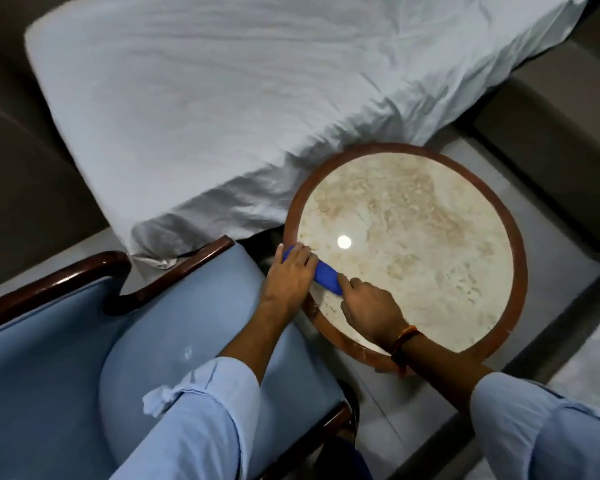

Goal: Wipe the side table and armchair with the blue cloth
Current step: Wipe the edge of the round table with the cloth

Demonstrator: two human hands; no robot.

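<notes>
Two surfaces need wiping, and as far as can be judged the work is only at its start: the armchair (66,341) at the left shows no sign either way, and the blue cloth (326,273) lies bunched at the near-left edge of the side table (516,271). The left hand (291,271) presses flat over the cloth's left end, fingers curled on it; the right hand (371,306) pinches its right end, partly closed
</notes>
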